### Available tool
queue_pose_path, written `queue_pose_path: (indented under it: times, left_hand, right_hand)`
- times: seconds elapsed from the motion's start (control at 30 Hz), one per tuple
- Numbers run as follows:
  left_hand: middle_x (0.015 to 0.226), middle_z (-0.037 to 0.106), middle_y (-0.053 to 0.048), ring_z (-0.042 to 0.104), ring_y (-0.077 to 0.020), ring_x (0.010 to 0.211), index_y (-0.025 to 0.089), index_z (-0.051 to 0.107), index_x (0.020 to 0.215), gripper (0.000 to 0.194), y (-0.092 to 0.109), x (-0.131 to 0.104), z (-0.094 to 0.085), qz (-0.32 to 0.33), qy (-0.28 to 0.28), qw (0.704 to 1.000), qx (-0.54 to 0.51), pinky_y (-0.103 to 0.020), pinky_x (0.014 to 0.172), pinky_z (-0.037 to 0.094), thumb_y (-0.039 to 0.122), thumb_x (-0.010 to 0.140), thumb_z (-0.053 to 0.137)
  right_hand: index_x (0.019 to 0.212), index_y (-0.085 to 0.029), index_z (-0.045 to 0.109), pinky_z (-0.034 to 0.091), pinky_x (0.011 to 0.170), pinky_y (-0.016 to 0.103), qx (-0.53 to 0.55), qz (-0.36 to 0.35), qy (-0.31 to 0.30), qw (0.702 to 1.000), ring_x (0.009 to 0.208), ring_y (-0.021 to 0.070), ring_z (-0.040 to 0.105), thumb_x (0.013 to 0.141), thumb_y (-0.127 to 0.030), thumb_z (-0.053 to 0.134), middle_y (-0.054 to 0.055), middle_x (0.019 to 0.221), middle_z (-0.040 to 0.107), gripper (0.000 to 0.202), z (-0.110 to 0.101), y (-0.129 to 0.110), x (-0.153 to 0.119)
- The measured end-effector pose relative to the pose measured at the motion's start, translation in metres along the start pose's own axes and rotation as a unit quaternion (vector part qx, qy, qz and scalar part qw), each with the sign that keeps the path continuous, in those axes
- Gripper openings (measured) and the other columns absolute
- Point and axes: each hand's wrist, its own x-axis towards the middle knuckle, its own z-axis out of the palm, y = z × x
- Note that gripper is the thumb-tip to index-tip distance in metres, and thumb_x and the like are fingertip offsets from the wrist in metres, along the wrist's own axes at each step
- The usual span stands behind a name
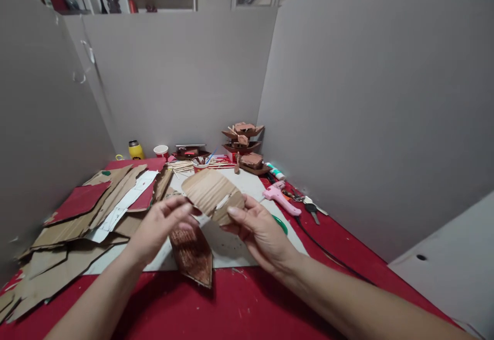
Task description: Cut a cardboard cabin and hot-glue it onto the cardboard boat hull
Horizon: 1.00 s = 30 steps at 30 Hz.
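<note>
My right hand (258, 227) pinches a curved piece of brown cardboard (208, 191) by its right end, thumb on top. The piece has a ribbed face and a torn pale patch near my thumb. My left hand (165, 221) is at the cardboard's lower left edge, fingers loosely bent and apart; whether they touch it I cannot tell. Below it, a brown-painted pointed cardboard piece (193, 257) lies across the front edge of the white sheet (239, 250), partly hidden by the left hand and the held piece.
Cardboard scraps (85, 211) pile up at left. A pink glue gun (283, 198), keys (312, 207) and a green ring-shaped thing (280, 224) lie at right. Behind stand model boats (245, 144), a paint cup (199, 164), thin sticks (181, 166) and a yellow bottle (136, 150). Grey partitions (173, 72) enclose the red table.
</note>
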Motion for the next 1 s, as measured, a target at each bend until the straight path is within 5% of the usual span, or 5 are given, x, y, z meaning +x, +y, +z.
queue_pose_path:
  times: [0.13,0.3,0.77,0.9,1.0]
  left_hand:
    - [0.069,0.071,-0.003,0.061,-0.0110,0.057,0.013,0.072,0.079,0.028,-0.007,-0.009,0.015,-0.031,-0.037,0.998,-0.030,-0.021,0.058,0.051,0.039,0.072,0.080]
    - [0.054,0.065,0.000,0.058,-0.0086,0.049,0.012,0.068,0.064,0.029,-0.007,-0.008,0.008,-0.062,-0.070,0.995,-0.016,-0.018,0.052,0.047,0.037,0.072,0.081]
    - [0.053,0.062,0.001,0.052,-0.0059,0.043,0.013,0.070,0.073,0.034,-0.010,-0.005,0.009,-0.071,-0.076,0.992,-0.076,-0.015,0.046,0.045,0.046,0.076,0.075]
    - [0.075,0.070,-0.003,0.060,-0.0089,0.060,0.014,0.073,0.092,0.032,-0.007,-0.005,0.009,-0.051,-0.077,0.995,-0.047,-0.017,0.055,0.048,0.038,0.072,0.081]
    - [0.073,0.070,-0.003,0.058,-0.0095,0.061,0.013,0.073,0.085,0.027,-0.005,-0.006,0.009,-0.048,-0.055,0.997,-0.023,-0.017,0.056,0.047,0.033,0.069,0.083]
  right_hand:
    - [0.100,-0.020,0.070,0.056,0.065,0.025,-0.011,0.052,-0.058,0.997,0.076,0.0150,0.067,0.067,-0.030,0.084,0.001,0.087,0.074,0.037,0.003,0.012,-0.009]
    - [0.086,-0.019,0.072,0.052,0.070,0.025,-0.026,0.058,-0.066,0.996,0.070,0.0129,0.064,0.069,-0.036,0.083,0.000,0.079,0.073,0.027,-0.003,0.010,-0.008]
    - [0.078,-0.017,0.074,0.045,0.053,0.019,-0.071,0.047,-0.072,0.994,0.056,0.0082,0.053,0.069,-0.040,0.083,-0.002,0.067,0.067,0.026,-0.007,0.012,-0.004]
    - [0.078,-0.017,0.072,0.047,0.051,0.019,-0.088,0.026,-0.048,0.995,0.060,0.0100,0.056,0.071,-0.043,0.080,-0.001,0.072,0.067,0.028,-0.007,0.014,-0.002]
    - [0.078,-0.016,0.069,0.047,0.050,0.021,-0.113,0.008,-0.049,0.992,0.058,0.0110,0.056,0.072,-0.043,0.078,0.001,0.072,0.066,0.029,-0.008,0.015,-0.003]
